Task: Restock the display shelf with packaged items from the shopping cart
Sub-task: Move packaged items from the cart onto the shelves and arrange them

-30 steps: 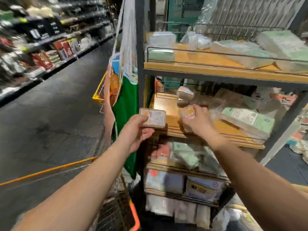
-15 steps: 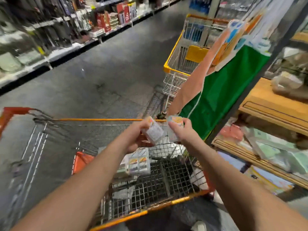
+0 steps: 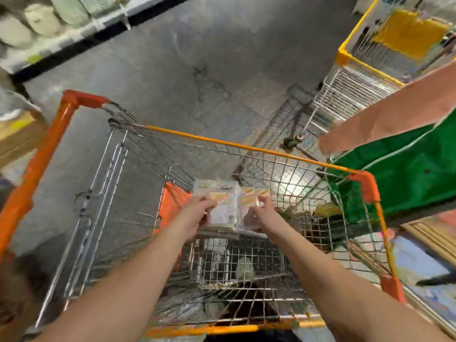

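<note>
Labels blur unreadably. Left hand [image 3: 196, 213] and right hand [image 3: 259, 214] each clasp clear plastic labelled packets [image 3: 223, 206] over the orange-rimmed wire shopping cart [image 3: 246, 146].

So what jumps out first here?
Two bare hands, left hand and right hand, reach into an orange-rimmed cart at centre, both on clear packs. At right hangs a green bag, with a yellow cart behind it at top right.
</note>
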A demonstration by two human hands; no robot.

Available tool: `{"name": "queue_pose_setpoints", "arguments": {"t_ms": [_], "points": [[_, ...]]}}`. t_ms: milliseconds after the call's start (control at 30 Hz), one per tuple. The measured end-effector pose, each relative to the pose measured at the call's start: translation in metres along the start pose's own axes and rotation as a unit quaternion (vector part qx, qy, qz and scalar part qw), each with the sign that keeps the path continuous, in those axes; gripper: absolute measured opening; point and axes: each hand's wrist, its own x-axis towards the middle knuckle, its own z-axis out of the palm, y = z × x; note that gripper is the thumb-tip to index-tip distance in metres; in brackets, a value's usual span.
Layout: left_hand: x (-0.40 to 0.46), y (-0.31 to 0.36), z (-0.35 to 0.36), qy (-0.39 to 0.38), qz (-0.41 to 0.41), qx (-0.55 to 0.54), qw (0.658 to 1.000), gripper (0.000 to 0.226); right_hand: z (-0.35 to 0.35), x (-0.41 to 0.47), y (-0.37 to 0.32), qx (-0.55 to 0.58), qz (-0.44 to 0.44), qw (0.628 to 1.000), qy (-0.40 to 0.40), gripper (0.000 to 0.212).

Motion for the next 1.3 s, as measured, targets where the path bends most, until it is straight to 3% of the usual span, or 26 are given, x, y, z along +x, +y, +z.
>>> {"name": "queue_pose_setpoints", "arguments": {"t_ms": [67, 133, 333, 467, 633, 733, 833, 933, 1100, 1300], "points": [[0.027, -0.012, -0.006, 0.014, -0.018, -0.022, 0.999, 0.017, 0.010, 0.031, 0.010, -0.003, 0.019, 1.000, 0.008, 0.040], [0.042, -0.019, -0.006, 0.019, -0.019, -0.017, 0.999, 0.026, 0.013, 0.046, 0.018, -0.009, 0.032, 0.999, 0.030, 0.046], [0.098, -0.027, 0.031, 0.056, -0.052, 0.092, 0.993, 0.043, -0.003, 0.105, 0.048, 0.039, 0.106, 0.991, 0.077, 0.060], [0.130, -0.014, 0.066, 0.090, -0.076, 0.127, 0.985, 0.021, -0.026, 0.137, 0.056, -0.005, 0.098, 0.989, 0.113, 0.047], [0.169, -0.019, 0.100, 0.104, -0.041, 0.227, 0.967, 0.040, -0.040, 0.170, 0.071, 0.032, 0.096, 0.987, 0.128, 0.034], [0.185, -0.012, 0.111, 0.153, -0.046, 0.158, 0.975, 0.040, -0.043, 0.196, 0.093, 0.041, 0.082, 0.986, 0.140, 0.027], [0.195, -0.018, 0.125, 0.125, -0.044, 0.207, 0.969, 0.040, -0.043, 0.203, 0.098, -0.015, 0.071, 0.985, 0.157, 0.022], [0.194, -0.030, 0.133, 0.114, -0.110, 0.141, 0.977, 0.039, -0.038, 0.196, 0.086, -0.085, 0.072, 0.980, 0.166, 0.039], [0.187, -0.030, 0.139, 0.134, -0.054, 0.012, 0.989, 0.036, -0.032, 0.201, 0.085, -0.098, 0.075, 0.977, 0.176, 0.044], [0.173, -0.024, 0.128, 0.082, -0.037, 0.108, 0.990, 0.032, -0.033, 0.196, 0.072, -0.142, 0.130, 0.965, 0.176, 0.050]]}}
